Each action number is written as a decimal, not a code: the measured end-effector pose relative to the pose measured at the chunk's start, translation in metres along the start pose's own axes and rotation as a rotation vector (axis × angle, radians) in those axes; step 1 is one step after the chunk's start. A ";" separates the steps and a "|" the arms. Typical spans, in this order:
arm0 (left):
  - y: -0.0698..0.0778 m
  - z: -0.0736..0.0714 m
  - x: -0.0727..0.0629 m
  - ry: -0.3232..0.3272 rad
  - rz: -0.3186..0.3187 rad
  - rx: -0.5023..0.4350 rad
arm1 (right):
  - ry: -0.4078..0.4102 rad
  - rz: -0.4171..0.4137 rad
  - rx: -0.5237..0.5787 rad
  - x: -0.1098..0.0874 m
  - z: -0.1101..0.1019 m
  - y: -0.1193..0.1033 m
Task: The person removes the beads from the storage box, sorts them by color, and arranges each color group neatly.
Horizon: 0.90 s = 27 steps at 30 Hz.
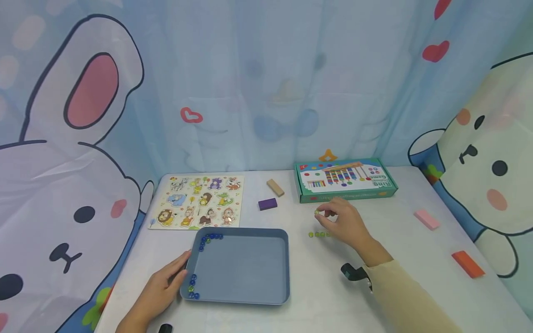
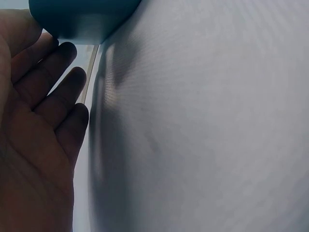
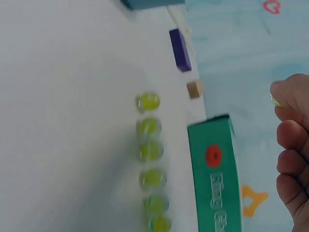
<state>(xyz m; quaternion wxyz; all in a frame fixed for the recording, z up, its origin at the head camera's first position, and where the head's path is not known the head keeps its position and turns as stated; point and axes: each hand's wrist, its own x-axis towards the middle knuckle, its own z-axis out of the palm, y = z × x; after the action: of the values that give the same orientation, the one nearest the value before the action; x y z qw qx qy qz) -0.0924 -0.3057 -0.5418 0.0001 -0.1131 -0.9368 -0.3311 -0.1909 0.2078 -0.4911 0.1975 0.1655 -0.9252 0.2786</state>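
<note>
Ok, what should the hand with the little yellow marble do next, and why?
Maybe carry the pinched marble over to the tray. The right hand has it between finger and thumb, the left hand touches the tray's side, and another yellow marble already sits there among blue marbles.

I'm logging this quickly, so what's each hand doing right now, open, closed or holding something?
Left hand: open, touching the left side of the tray.
Right hand: pinching a yellow-green marble.
</note>
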 end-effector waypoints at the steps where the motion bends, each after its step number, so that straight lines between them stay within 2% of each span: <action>1: 0.000 0.000 0.000 0.000 0.000 0.001 | 0.004 0.009 -0.006 -0.003 -0.002 0.004; 11: -0.002 0.001 0.000 0.012 0.017 0.004 | -0.030 0.157 -0.093 -0.029 -0.022 0.038; 20: -0.002 0.002 -0.001 0.007 0.011 -0.005 | -0.100 0.310 -0.087 -0.053 -0.030 0.065; 27: -0.002 0.003 -0.001 0.018 0.022 0.005 | -0.135 0.336 -0.099 -0.064 -0.027 0.081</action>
<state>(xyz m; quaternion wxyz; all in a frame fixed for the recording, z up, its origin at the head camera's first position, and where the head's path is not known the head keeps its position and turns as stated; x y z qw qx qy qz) -0.0916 -0.3061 -0.5455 0.0125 -0.1206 -0.9363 -0.3297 -0.1612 0.2997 -0.5361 0.0935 0.0173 -0.9635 0.2501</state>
